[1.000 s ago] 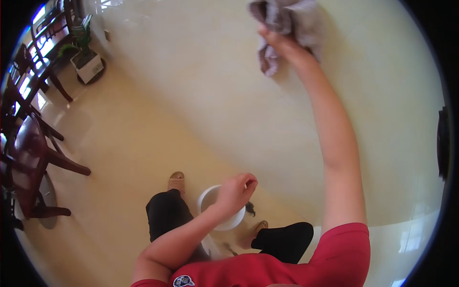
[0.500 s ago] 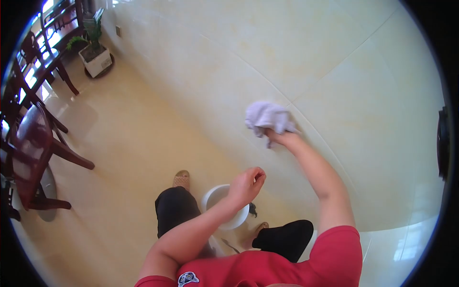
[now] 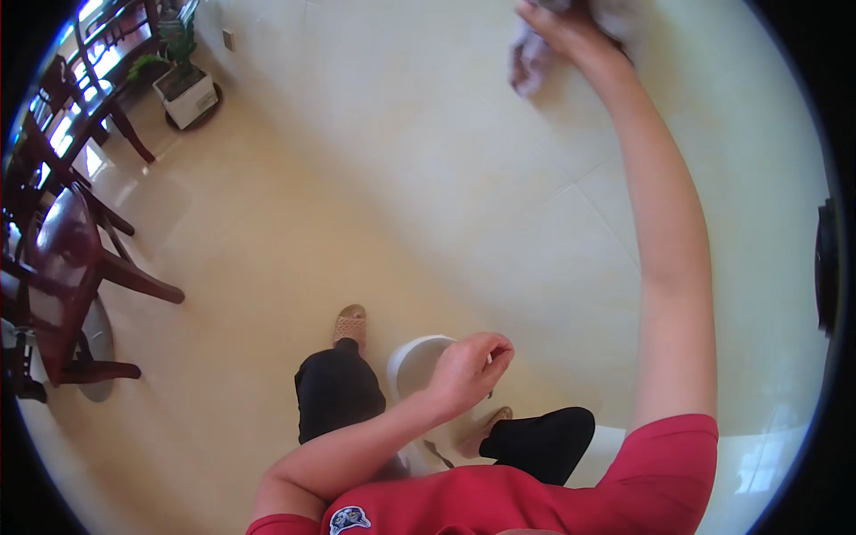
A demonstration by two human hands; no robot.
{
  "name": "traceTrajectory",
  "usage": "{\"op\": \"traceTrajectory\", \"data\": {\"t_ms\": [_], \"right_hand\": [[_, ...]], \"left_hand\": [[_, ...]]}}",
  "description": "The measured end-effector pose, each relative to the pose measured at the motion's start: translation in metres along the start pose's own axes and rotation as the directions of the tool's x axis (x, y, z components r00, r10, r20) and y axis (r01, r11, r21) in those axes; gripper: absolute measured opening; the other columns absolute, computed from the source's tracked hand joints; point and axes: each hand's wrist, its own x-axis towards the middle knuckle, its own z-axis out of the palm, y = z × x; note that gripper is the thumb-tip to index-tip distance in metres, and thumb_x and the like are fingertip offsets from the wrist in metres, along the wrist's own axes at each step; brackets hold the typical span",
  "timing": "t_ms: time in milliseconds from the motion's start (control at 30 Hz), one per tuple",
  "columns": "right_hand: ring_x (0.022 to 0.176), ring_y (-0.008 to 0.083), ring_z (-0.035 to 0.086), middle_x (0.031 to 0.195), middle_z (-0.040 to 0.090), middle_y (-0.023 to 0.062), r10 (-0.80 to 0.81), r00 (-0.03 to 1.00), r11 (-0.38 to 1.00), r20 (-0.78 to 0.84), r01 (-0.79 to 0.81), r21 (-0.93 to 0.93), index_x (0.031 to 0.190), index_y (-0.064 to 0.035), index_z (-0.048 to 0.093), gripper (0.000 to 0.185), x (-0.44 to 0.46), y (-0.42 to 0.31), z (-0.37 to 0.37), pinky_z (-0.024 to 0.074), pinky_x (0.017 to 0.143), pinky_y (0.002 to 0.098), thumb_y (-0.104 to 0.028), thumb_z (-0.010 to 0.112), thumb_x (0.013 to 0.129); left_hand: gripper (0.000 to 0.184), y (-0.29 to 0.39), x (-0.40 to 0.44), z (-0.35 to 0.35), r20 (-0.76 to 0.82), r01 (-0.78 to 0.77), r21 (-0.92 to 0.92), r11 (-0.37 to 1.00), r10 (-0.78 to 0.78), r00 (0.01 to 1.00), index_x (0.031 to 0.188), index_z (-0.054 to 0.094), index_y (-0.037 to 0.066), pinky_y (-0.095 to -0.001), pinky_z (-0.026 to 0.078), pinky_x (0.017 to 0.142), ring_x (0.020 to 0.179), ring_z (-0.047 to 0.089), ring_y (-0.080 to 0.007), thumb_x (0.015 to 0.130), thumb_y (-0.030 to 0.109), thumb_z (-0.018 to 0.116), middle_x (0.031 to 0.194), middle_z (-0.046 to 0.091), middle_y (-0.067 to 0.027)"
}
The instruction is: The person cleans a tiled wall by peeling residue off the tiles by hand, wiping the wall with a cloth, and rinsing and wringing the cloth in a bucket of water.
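At the top of the view, my right hand (image 3: 567,32) presses a pale lavender cloth (image 3: 530,66) against the shiny tiled wall (image 3: 446,107). Part of the cloth hangs down left of the wrist; its upper part runs out of view. The right arm is stretched far up. My left hand (image 3: 470,370) is held in the air with its fingers curled in, and nothing shows in it. Below that hand stands a white bucket (image 3: 415,357) on the floor between my feet, partly covered by the hand and forearm.
Dark wooden chairs (image 3: 67,259) stand along the left. A potted plant in a white square pot (image 3: 187,100) sits by the wall at upper left, near a wall socket (image 3: 228,40). A dark object (image 3: 827,267) is at the right edge. Glossy tan floor (image 3: 241,267) lies left.
My right hand has moved up along the wall with the cloth, and the arm has straightened. My left hand has shifted slightly right and down, still curled.
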Motion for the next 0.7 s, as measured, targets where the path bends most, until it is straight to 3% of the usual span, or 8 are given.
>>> {"op": "traceTrajectory", "data": {"t_ms": [133,267,400,500,567,600,667,700], "right_hand": [[0.12,0.0316,0.042,0.128,0.047,0.0146,-0.117,0.974,0.91,0.196,0.026,0.415,0.129,-0.0046,0.04,0.067,0.017,-0.05,0.099,0.0366,0.097,0.0371,-0.043,0.058,0.078],[0.122,0.0305,0.04,0.13,0.045,0.0137,-0.151,0.899,0.87,0.411,-0.077,0.488,0.13,-0.0051,0.039,0.063,-0.002,-0.07,0.16,0.0346,0.1,0.0365,-0.04,0.056,0.08],[0.124,0.0294,0.038,0.132,0.044,0.0128,-0.138,0.858,0.878,0.494,-0.125,0.462,0.131,-0.0056,0.038,0.059,-0.038,-0.056,0.168,0.0325,0.102,0.0359,-0.037,0.054,0.083],[0.125,0.028,0.036,0.132,0.042,0.0136,-0.203,0.924,0.91,0.324,0.056,0.411,0.126,-0.0067,0.043,0.055,-0.091,-0.025,0.176,0.0295,0.104,0.0345,-0.037,0.056,0.082],[0.128,0.0259,0.031,0.135,0.037,0.0121,-0.124,0.957,0.989,0.262,0.097,0.115,0.129,-0.0083,0.04,0.05,-0.143,-0.001,0.18,0.0258,0.106,0.033,-0.031,0.051,0.086],[0.131,0.0257,0.026,0.138,0.032,0.0119,-0.04,0.898,0.987,0.439,-0.034,0.16,0.132,-0.0093,0.035,0.053,-0.16,0.009,0.165,0.0211,0.108,0.0328,-0.032,0.05,0.086],[0.13,0.0259,0.025,0.139,0.03,0.0122,0.042,0.84,0.989,0.541,-0.111,0.096,0.134,-0.0107,0.033,0.056,-0.216,0.039,0.137,0.0195,0.109,0.0333,-0.033,0.05,0.086],[0.128,0.0264,0.03,0.136,0.034,0.0129,0.044,0.88,0.999,0.473,-0.054,0.007,0.133,-0.0111,0.035,0.055,-0.258,0.064,0.131,0.0225,0.108,0.034,-0.034,0.051,0.085]], "left_hand": [[0.017,0.01,0.01,-0.012,0.077,0.245,-0.058,0.968,-0.24,0.968,0.091,0.063,0.003,-0.0332,0.048,0.07,0.078,0.063,-0.0254,0.082,0.017,0.059,0.083,0.064,-0.0136],[0.018,-0.001,0.018,-0.011,0.058,0.247,-0.128,0.961,-0.241,0.969,0.091,0.062,0.001,-0.0322,0.048,0.07,0.076,0.063,-0.022,0.084,0.017,0.057,0.081,0.064,-0.012],[0.019,-0.002,0.018,-0.01,0.021,0.232,-0.118,0.965,-0.232,0.973,0.093,0.062,0.0,-0.0314,0.048,0.069,0.074,0.062,-0.0205,0.085,0.017,0.056,0.08,0.065,-0.0116],[0.021,0.002,0.02,-0.008,0.024,0.242,-0.129,0.962,-0.241,0.97,0.095,0.062,0.001,-0.0311,0.048,0.069,0.073,0.062,-0.0204,0.085,0.018,0.056,0.079,0.065,-0.012],[0.022,0.007,0.017,-0.008,0.043,0.27,-0.135,0.953,-0.266,0.963,0.096,0.062,0.001,-0.0311,0.048,0.069,0.074,0.062,-0.0205,0.085,0.019,0.056,0.079,0.065,-0.0125],[0.022,0.01,0.017,-0.008,0.055,0.286,-0.131,0.949,-0.282,0.958,0.096,0.062,0.001,-0.0311,0.048,0.07,0.074,0.062,-0.0205,0.085,0.02,0.057,0.08,0.065,-0.0128],[0.021,0.008,0.016,-0.004,0.023,0.241,-0.131,0.962,-0.24,0.971,0.093,0.061,0.001,-0.0314,0.048,0.067,0.071,0.062,-0.0204,0.084,0.02,0.057,0.079,0.065,-0.0123],[0.02,-0.003,0.016,0.004,-0.023,0.172,-0.133,0.976,-0.176,0.984,0.09,0.061,0.001,-0.0316,0.048,0.064,0.067,0.061,-0.0203,0.084,0.02,0.057,0.077,0.064,-0.0115]]}}
